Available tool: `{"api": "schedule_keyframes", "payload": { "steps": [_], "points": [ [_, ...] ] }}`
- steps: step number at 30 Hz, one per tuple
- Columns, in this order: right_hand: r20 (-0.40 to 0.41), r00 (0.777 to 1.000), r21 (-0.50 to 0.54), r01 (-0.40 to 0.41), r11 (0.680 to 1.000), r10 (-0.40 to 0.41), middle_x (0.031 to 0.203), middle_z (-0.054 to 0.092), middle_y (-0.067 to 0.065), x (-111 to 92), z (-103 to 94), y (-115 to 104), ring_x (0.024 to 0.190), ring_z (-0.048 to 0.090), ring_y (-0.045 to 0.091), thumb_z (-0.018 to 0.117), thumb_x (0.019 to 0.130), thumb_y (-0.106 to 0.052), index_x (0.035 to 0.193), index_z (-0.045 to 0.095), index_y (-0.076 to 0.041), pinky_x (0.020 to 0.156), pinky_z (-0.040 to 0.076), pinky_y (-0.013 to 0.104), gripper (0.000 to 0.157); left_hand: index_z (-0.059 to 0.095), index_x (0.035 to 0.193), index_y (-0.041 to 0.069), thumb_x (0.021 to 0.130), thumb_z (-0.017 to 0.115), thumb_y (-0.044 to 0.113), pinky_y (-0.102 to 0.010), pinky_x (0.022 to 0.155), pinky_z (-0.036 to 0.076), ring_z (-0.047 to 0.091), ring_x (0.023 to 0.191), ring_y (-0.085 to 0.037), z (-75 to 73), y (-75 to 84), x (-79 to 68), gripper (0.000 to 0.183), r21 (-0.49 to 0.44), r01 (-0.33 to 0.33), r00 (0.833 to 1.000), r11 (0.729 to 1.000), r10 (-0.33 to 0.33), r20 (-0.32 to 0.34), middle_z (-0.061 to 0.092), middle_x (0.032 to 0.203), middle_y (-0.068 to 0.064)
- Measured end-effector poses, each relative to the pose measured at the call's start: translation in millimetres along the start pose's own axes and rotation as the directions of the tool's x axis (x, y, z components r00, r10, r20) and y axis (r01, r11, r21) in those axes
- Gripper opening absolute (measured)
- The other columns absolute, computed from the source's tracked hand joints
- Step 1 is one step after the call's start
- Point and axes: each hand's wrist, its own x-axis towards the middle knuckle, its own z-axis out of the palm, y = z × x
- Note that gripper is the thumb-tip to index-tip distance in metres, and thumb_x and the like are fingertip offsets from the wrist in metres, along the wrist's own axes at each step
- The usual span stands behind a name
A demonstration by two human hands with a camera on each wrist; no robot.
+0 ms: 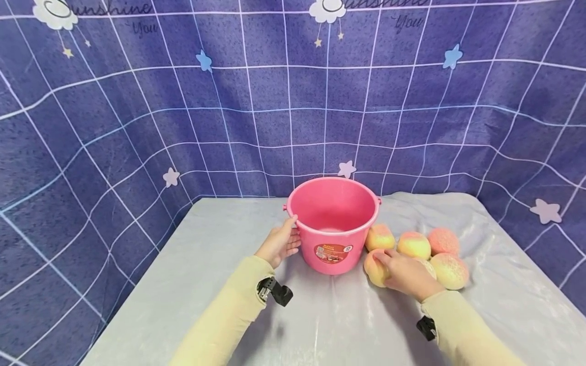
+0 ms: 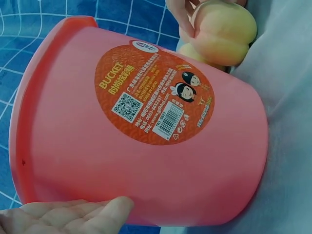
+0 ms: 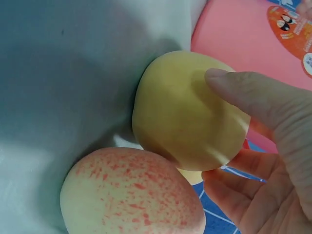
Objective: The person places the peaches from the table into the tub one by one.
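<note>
Blue grid-patterned cloth behind and along both sides; pale sheet as work surface. Right hand grips a peach, thumb on one side, fingers curled round the other. Can't tell if that peach is off the sheet. Roundish, no clear long axis. It sits just right of the pink bucket, outside the wall, below rim height; contact with the wall unclear. Key relation, my read: bucket mouth lies up and left of the right hand, rim in between, so height matters before any leftward travel. Bucket upright, mouth up, no fruit visible inside. Right hand clearly nearer the fruit. Left hand is across the bucket, fingers fairly straight against its left side, thumb up at the rim; steadying it, probably. Further out: at least five other peaches clustered behind and right of the held one, one partly hidden by the right hand.
</note>
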Motion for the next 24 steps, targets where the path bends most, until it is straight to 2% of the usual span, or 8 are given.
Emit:
{"api": "schedule_keyframes", "payload": {
  "steps": [6, 13, 19, 24],
  "points": [
    [0.083, 0.996, 0.025, 0.019, 0.999, -0.021, 0.085, 0.059, 0.010, 7.1, -1.9, 3.7, 0.062, 0.050, 0.016, 0.084, 0.062, -0.008, 0.113, 0.063, 0.000, 0.057, 0.049, 0.032, 0.056, 0.037, 0.133, -0.020, 0.099, 0.038, 0.034, -0.050, 0.107, 0.034, 0.045, 0.124, -0.043, -0.1, -1.6, 3.0, 0.063, -0.039, 0.012, 1.000, 0.999, -0.013, -0.011, 0.042, 0.135, -0.036],
    [0.168, 0.986, 0.095, -0.026, 0.995, 0.010, 0.092, 0.061, 0.015, 14.1, -1.8, 5.9, 0.065, 0.053, 0.017, 0.082, 0.060, -0.006, 0.115, 0.062, 0.001, 0.060, 0.049, 0.033, 0.059, 0.039, 0.132, -0.020, 0.099, 0.042, 0.033, -0.050, 0.106, 0.034, 0.045, 0.125, -0.043, 0.9, -2.1, 4.6, 0.062, -0.014, 0.000, 0.999, 1.000, 0.000, -0.034, 0.043, 0.135, -0.036],
    [0.193, 0.981, 0.117, -0.045, 0.992, 0.022, 0.093, 0.061, 0.015, 15.6, -1.8, 6.4, 0.063, 0.051, 0.016, 0.082, 0.060, -0.005, 0.116, 0.062, 0.001, 0.060, 0.049, 0.032, 0.060, 0.034, 0.133, -0.021, 0.098, 0.043, 0.032, -0.050, 0.107, 0.033, 0.043, 0.125, -0.045, -0.1, -3.1, 6.0, 0.064, -0.059, 0.008, 1.000, 0.998, -0.009, -0.015, 0.040, 0.135, -0.038],
    [0.206, 0.978, 0.118, -0.050, 0.992, 0.025, 0.095, 0.062, 0.016, 16.9, -1.6, 7.5, 0.064, 0.051, 0.016, 0.084, 0.060, -0.006, 0.118, 0.061, 0.002, 0.061, 0.049, 0.032, 0.062, 0.034, 0.132, -0.021, 0.097, 0.045, 0.031, -0.049, 0.108, 0.032, 0.047, 0.113, -0.038, -3.7, -5.0, 8.4, 0.064, -0.125, 0.029, 1.000, 0.992, -0.028, 0.011, 0.043, 0.130, -0.035]
  ]
}}
